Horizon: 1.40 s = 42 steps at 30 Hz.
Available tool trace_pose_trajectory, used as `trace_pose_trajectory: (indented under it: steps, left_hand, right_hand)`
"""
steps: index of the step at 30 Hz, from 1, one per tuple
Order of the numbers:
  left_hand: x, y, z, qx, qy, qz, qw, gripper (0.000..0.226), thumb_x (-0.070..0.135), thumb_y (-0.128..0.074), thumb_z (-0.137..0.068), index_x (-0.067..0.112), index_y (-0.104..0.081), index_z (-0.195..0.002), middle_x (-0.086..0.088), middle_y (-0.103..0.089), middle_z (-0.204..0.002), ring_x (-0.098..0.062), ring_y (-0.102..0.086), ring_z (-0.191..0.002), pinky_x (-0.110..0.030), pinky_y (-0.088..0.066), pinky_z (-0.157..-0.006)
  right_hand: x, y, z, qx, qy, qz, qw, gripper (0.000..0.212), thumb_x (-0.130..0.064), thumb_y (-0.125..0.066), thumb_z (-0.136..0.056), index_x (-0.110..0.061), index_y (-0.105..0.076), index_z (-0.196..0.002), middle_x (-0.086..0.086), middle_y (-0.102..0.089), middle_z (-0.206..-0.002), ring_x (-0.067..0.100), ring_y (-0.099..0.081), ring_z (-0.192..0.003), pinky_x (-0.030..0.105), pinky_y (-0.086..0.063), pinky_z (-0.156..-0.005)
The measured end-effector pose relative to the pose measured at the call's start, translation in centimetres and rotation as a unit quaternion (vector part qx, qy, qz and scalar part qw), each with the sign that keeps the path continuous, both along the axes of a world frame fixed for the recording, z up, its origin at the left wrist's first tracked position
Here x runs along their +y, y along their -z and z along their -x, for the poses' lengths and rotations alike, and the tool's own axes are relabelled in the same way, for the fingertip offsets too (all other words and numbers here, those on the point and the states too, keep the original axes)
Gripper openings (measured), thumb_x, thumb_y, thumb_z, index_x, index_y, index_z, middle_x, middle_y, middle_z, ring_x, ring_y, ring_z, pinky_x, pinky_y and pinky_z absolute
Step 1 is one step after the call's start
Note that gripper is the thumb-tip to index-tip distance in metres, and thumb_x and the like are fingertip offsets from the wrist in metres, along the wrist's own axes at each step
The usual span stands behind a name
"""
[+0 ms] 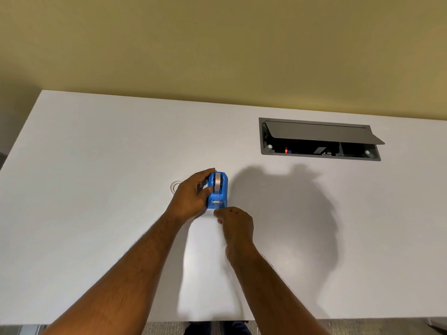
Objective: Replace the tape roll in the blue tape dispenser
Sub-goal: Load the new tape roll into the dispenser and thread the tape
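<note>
The blue tape dispenser (220,192) stands on the white table (96,189) near its middle. A roll of clear tape (219,182) sits upright in its slot. My left hand (192,195) wraps the dispenser's left side, thumb on its top. Just in front of the cutter end, my right hand (235,224) has its fingertips pinched together, seemingly on the tape's free end; the strip itself is too faint to make out. A second, clear ring-shaped tape roll (176,186) lies flat on the table left of the dispenser, partly hidden behind my left hand.
An open grey cable hatch (319,141) is sunk into the table at the back right, its lid tilted up. A yellow wall rises behind the table. The table's near edge runs along the bottom of the view, over grey carpet.
</note>
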<state>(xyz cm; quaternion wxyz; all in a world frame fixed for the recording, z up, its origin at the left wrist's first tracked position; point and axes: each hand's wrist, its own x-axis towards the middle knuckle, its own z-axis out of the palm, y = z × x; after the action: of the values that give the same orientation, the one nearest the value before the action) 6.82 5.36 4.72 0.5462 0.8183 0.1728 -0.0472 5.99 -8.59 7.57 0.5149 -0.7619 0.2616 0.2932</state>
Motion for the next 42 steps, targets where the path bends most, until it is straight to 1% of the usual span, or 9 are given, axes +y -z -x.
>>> trace_pose_trajectory:
  steps: [4, 7, 10, 16, 20, 30, 35, 38, 42]
  left_hand:
    - [0.0, -0.1, 0.0, 0.002, -0.002, 0.007, 1.000, 0.049, 0.012, -0.058, -0.098, 0.027, -0.050, -0.145, 0.006, -0.057, -0.143, -0.006, -0.053, -0.124, -0.017, -0.039, -0.101]
    - [0.0, -0.1, 0.0, 0.004, -0.005, 0.008, 1.000, 0.049, 0.012, -0.058, -0.098, 0.027, -0.049, -0.144, 0.007, -0.056, -0.142, -0.003, -0.052, -0.122, -0.016, -0.038, -0.100]
    - [0.0, -0.2, 0.0, 0.008, -0.004, 0.001, 1.000, 0.048, 0.013, -0.057, -0.099, 0.026, -0.049, -0.145, 0.006, -0.056, -0.143, -0.003, -0.051, -0.121, -0.018, -0.037, -0.101]
    - [0.0, -0.1, 0.0, 0.007, -0.004, -0.009, 1.000, 0.048, 0.014, -0.057, -0.099, 0.026, -0.048, -0.145, 0.005, -0.056, -0.143, -0.004, -0.051, -0.121, -0.023, -0.039, -0.105]
    - [-0.1, -0.1, 0.0, 0.007, -0.006, -0.008, 1.000, 0.048, 0.015, -0.057, -0.099, 0.027, -0.049, -0.145, 0.006, -0.056, -0.143, -0.004, -0.051, -0.121, -0.023, -0.038, -0.103]
    - [-0.3, -0.3, 0.1, 0.005, -0.011, -0.003, 1.000, 0.048, 0.013, -0.057, -0.099, 0.025, -0.048, -0.145, 0.005, -0.055, -0.144, -0.004, -0.050, -0.122, -0.025, -0.039, -0.106]
    - [-0.4, -0.3, 0.1, 0.006, -0.015, 0.008, 1.000, 0.049, 0.012, -0.057, -0.099, 0.024, -0.048, -0.146, 0.003, -0.055, -0.146, -0.009, -0.051, -0.129, -0.027, -0.039, -0.108]
    - [-0.4, -0.2, 0.2, 0.002, -0.013, 0.006, 1.000, 0.049, 0.013, -0.057, -0.099, 0.025, -0.047, -0.146, 0.004, -0.055, -0.145, -0.004, -0.050, -0.125, -0.024, -0.039, -0.106]
    - [-0.3, 0.0, 0.2, 0.001, -0.009, 0.003, 1.000, 0.050, 0.014, -0.057, -0.099, 0.027, -0.047, -0.146, 0.006, -0.055, -0.145, -0.005, -0.051, -0.126, -0.026, -0.040, -0.107]
  right_hand:
    - [-0.1, 0.6, 0.4, 0.006, 0.006, 0.005, 1.000, 0.011, -0.022, -0.071, -0.091, -0.013, -0.064, -0.092, 0.000, -0.067, -0.086, 0.012, -0.059, -0.076, 0.019, -0.043, -0.066]
    - [-0.1, 1.1, 0.5, -0.005, -0.003, 0.018, 1.000, 0.011, -0.021, -0.071, -0.090, -0.015, -0.063, -0.084, -0.001, -0.066, -0.081, 0.013, -0.059, -0.075, 0.026, -0.050, -0.076]
    - [0.2, 1.6, 0.6, -0.026, -0.009, 0.030, 0.999, 0.011, -0.022, -0.070, -0.090, -0.011, -0.067, -0.088, 0.003, -0.068, -0.082, 0.016, -0.062, -0.077, 0.033, -0.055, -0.085]
    - [0.7, 2.0, 0.6, -0.062, 0.002, 0.038, 0.997, 0.013, -0.021, -0.068, -0.089, -0.009, -0.068, -0.085, 0.012, -0.073, -0.084, 0.030, -0.071, -0.081, 0.039, -0.060, -0.081]
    - [0.9, 2.3, 0.3, -0.067, -0.004, 0.046, 0.997, 0.014, -0.024, -0.066, -0.089, -0.011, -0.069, -0.084, 0.011, -0.073, -0.081, 0.029, -0.073, -0.081, 0.043, -0.062, -0.078]
    - [1.3, 3.1, 0.8, -0.097, 0.002, 0.076, 0.992, 0.019, -0.031, -0.067, -0.091, -0.017, -0.066, -0.078, 0.004, -0.073, -0.078, 0.023, -0.073, -0.076, 0.034, -0.061, -0.073]
    - [1.1, 3.3, 0.9, -0.110, -0.012, 0.085, 0.990, 0.019, -0.032, -0.067, -0.092, -0.018, -0.066, -0.079, 0.002, -0.073, -0.076, 0.022, -0.074, -0.074, 0.034, -0.062, -0.073]
    - [0.6, 3.3, 0.8, -0.117, -0.026, 0.083, 0.989, 0.019, -0.033, -0.067, -0.092, -0.018, -0.066, -0.081, 0.001, -0.074, -0.076, 0.017, -0.074, -0.068, 0.034, -0.064, -0.072]
    - [-0.3, 3.2, 0.6, -0.135, -0.060, 0.097, 0.984, 0.020, -0.038, -0.069, -0.092, -0.020, -0.063, -0.085, -0.002, -0.073, -0.079, 0.013, -0.071, -0.060, 0.017, -0.056, -0.061]
